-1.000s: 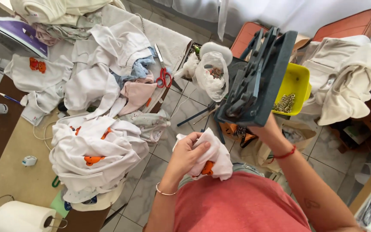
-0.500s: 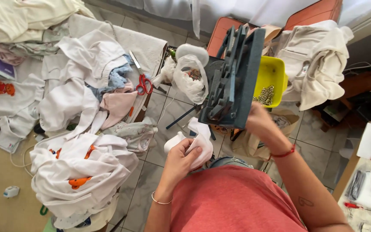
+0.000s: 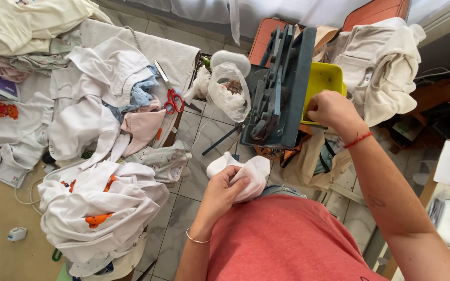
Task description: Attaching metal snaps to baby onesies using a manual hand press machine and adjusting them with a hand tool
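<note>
My left hand [image 3: 224, 191] grips a small white garment [image 3: 246, 174] bunched in front of my chest. My right hand [image 3: 333, 110] reaches over the rim of a yellow tub [image 3: 323, 79] behind a dark blue-grey hand press [image 3: 281, 88]. Its fingers are curled at the tub's edge, and I cannot tell whether they hold anything. The press stands upright between my two hands.
A table on the left carries heaps of white baby clothes [image 3: 97, 208] with orange prints, and red-handled scissors [image 3: 171, 99]. A clear plastic bag [image 3: 229, 93] sits left of the press. Cream garments [image 3: 378, 65] lie over an orange chair. The floor is tiled.
My right hand left the side of the press and moved to the yellow tub. My left hand stayed put with the white garment. The view shifted slightly.
</note>
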